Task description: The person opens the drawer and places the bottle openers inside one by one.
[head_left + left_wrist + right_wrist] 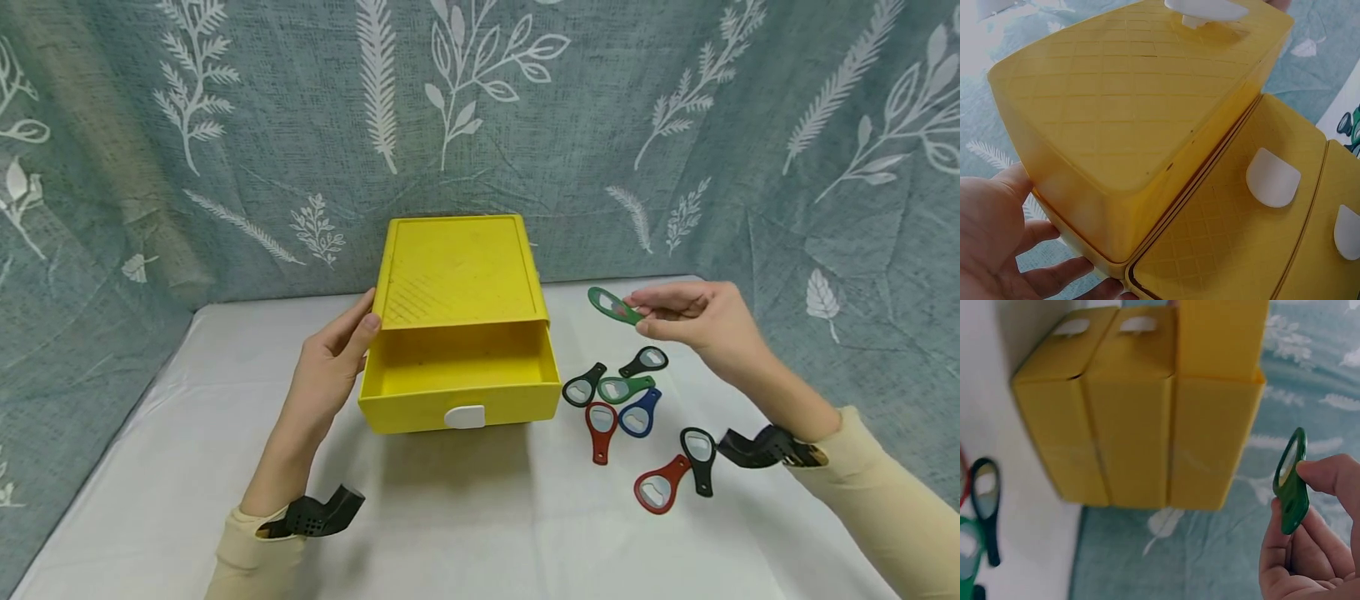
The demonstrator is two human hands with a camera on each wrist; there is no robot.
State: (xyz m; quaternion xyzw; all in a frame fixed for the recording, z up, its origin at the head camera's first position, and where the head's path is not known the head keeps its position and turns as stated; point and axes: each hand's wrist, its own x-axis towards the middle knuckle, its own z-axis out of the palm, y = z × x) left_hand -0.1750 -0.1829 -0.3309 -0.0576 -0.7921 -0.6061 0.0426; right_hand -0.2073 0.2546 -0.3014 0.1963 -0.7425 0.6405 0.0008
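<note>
2 hands are at work, well apart, at a yellow drawer unit [459, 258] on a white cloth [465, 525]. The left hand [330, 358] rests against the unit's left side, its thumb at the front edge and its fingers reaching back along the wall. The right hand [697, 323] pinches 1 green opener [615, 306] by its narrow end between thumb and fingers, holding it in the air to the right of the unit, with the ringed end pointing toward the unit.

The top drawer [405, 415] stands pulled out toward the person, its yellow floor and inner walls showing; a white handle [465, 417] sits on its front. The left wrist view shows 2 more drawers, closed: the middle drawer [1210, 219] and the bottom drawer [1316, 219].

7 more openers lie on the cloth to the right of the unit. 5 form a loose cluster: 2 black openers [643, 361], 1 second green opener [626, 388], 1 blue opener [640, 413] and 1 red opener [601, 433]. Nearer the person, 1 further red opener [656, 490] lies beside 1 further black opener [699, 462]. Behind everything hangs a grey-green curtain [315, 125] with white leaf patterns.
</note>
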